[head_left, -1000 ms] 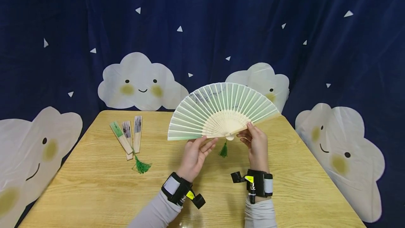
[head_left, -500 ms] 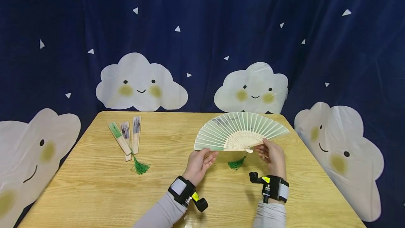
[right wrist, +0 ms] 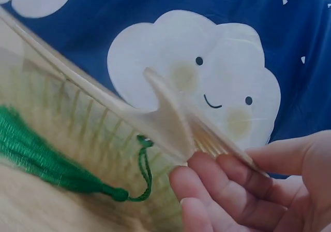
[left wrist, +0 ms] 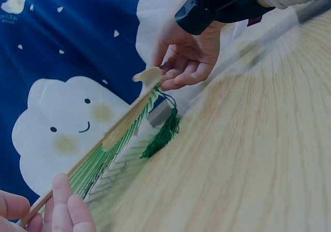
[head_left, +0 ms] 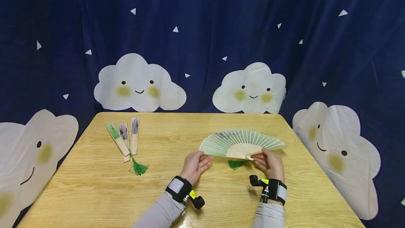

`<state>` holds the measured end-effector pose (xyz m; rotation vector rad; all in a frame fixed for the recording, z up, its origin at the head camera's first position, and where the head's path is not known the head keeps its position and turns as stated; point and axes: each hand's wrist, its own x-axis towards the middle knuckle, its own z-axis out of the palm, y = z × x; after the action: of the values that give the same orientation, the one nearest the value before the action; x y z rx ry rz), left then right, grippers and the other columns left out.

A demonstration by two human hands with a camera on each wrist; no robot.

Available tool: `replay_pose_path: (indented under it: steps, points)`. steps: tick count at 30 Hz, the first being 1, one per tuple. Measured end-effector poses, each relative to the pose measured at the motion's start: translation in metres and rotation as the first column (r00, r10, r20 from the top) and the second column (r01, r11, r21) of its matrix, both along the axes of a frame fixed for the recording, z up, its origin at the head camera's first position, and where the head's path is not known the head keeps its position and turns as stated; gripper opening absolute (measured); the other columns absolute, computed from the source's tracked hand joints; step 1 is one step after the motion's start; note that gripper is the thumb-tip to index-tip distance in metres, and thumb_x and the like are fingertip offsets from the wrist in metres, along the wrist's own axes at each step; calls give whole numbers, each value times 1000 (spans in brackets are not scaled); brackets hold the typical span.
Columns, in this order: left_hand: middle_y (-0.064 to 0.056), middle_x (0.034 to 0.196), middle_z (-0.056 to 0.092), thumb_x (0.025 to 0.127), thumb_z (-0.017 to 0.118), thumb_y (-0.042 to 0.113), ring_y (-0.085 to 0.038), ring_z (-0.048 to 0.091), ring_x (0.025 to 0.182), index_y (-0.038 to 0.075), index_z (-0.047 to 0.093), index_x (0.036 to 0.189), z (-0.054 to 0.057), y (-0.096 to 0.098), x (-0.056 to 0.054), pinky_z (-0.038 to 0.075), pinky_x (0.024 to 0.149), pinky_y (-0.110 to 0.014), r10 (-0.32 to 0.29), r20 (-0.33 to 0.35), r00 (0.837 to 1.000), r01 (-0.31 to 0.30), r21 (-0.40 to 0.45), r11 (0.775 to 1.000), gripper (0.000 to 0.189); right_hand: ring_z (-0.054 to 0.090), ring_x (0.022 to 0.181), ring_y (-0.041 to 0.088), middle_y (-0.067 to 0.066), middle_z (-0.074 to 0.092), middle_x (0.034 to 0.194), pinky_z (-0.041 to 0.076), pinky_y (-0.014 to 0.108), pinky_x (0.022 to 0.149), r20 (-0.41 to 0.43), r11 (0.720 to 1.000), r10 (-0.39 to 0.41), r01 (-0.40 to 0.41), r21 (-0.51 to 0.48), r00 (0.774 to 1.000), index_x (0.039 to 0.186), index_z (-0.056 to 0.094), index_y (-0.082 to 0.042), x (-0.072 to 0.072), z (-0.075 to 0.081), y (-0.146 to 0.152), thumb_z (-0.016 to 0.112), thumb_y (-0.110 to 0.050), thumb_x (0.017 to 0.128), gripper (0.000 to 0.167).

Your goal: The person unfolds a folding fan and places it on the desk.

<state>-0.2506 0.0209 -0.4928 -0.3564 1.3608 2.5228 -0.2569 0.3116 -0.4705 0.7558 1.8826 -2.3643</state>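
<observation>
Holding an opened green paper fan low over the wooden table, the person has a hand at each end of its spread. The left hand pinches the outer guard stick at the fan's left edge, fingertips curled against the slat; the right hand supports the other guard near the pivot, its fingers curled under the bamboo ribs. A green tassel hangs from the pivot and touches or nearly touches the tabletop. By the look of it the fan is very light, its paper leaf thin and easily torn or creased, while the bamboo slats are stiff yet slender enough to snap if bent sideways. The safest places to take hold are probably the two thicker guard sticks and the riveted base, not the leaf. Farther off on the table's left side lie three folded fans side by side, one with its own green tassel. Beyond the table hangs a dark blue curtain with smiling white clouds.
</observation>
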Motion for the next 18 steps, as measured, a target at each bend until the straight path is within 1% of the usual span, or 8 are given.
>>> replay_pose_path:
  steps: [4,7,12,14,16,17,18]
  points:
    - [-14,103,55,98,47,6,-28,71,99,-5,41,120,-3,-3,-3,57,88,-34,14,-3,1000,-14,-1,1000,26,73,67,15,3,73,68,59,28,65,26,999,5,-6,36,1000,96,68,-4,0,-3,0,51,-27,102,29]
    - [-14,102,55,98,47,5,-26,72,95,-8,41,123,-5,-6,-6,57,89,-35,19,-8,1000,-19,-7,1000,30,73,65,16,5,72,67,60,30,65,38,998,6,-8,59,999,99,67,1,1,-4,2,49,-23,102,30]
    - [-16,104,60,96,47,4,-24,72,93,-11,45,121,-6,-13,-12,57,87,-35,0,-14,1000,0,-39,999,29,72,60,19,9,70,63,60,33,64,79,995,8,-16,100,997,95,63,6,3,-5,8,46,-18,102,30]
    - [-20,109,60,95,47,4,-24,72,92,-12,45,121,-5,-15,-14,58,85,-35,-10,-22,1000,9,-77,997,30,72,59,19,8,69,62,60,33,63,99,993,-3,-9,119,995,93,61,7,4,-5,11,46,-16,102,29]
    - [-23,114,57,95,47,3,-23,72,87,-11,44,123,-4,-18,-14,59,79,-32,-15,-33,999,10,-145,989,32,71,57,19,8,68,60,60,33,62,96,990,-45,32,136,994,94,60,8,7,-4,14,46,-13,101,26]
    - [-24,116,55,94,47,4,-22,72,83,-11,43,125,-3,-19,-14,60,75,-31,-17,-45,999,8,-191,982,34,70,56,18,7,67,59,60,33,61,85,986,-77,63,154,993,96,59,9,8,-4,16,46,-12,100,25]
    - [-24,116,53,94,48,4,-20,71,79,-10,43,125,-2,-19,-13,60,71,-29,-21,-67,998,4,-250,968,35,69,54,17,6,66,58,60,32,59,66,977,-116,102,186,991,98,59,11,10,-2,18,47,-10,99,24]
